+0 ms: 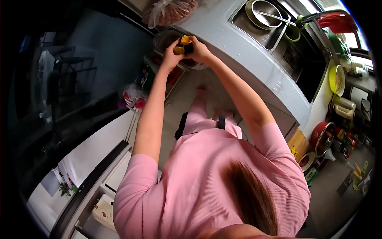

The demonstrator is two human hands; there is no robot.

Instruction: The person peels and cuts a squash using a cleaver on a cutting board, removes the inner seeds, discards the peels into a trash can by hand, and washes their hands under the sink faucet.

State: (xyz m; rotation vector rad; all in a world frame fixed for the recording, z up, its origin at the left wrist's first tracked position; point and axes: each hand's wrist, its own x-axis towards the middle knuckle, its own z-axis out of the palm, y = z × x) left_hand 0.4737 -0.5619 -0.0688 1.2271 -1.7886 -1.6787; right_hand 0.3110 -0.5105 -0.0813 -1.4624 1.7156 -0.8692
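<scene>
Both my hands are held out together near the upper middle of the view, beside the counter's left end. Between them is a yellow and black object point(183, 47), too small to make out exactly. My left hand point(171, 57) is closed on its left side. My right hand point(199, 51) grips it from the right with bent fingers. Under and behind the hands is a clear plastic bag or container point(164, 40), partly hidden by them.
A bag of reddish food point(171, 12) lies on the grey counter point(223, 34). The sink point(262, 40) holds metal bowls point(266, 16). A yellow-green basket point(336, 80) and a red pan point(321, 137) are at the right. A dark glass panel point(79, 71) fills the left.
</scene>
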